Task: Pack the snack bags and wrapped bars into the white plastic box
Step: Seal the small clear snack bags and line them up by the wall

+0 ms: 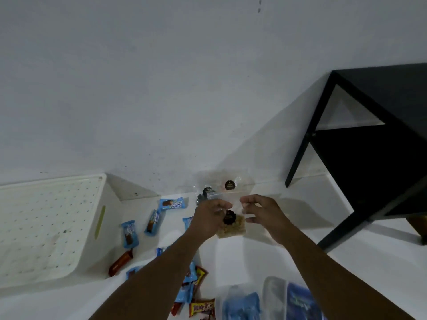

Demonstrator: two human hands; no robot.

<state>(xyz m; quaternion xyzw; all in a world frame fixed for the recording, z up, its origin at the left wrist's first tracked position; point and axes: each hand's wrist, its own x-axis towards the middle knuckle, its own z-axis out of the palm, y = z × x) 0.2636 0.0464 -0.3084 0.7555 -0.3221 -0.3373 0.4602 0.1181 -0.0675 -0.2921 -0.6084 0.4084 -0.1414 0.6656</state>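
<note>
The white plastic box (57, 227) lies at the left on the white floor, its perforated underside facing me. My left hand (211, 218) and my right hand (263, 213) both pinch a clear snack bag (233, 225) with a dark round sticker and pale crumbly food inside, held just above the floor. Two more clear bags with dark stickers (228, 185) rest by the wall behind it. Blue wrapped bars (171, 203) and a brown wrapped bar (120, 262) are scattered between the box and my arms.
A black table (369, 135) stands at the right against the white wall. More wrappers, red, yellow and blue (201, 308), lie under my left forearm. Blue and clear plastic packs (277, 301) sit at the bottom edge.
</note>
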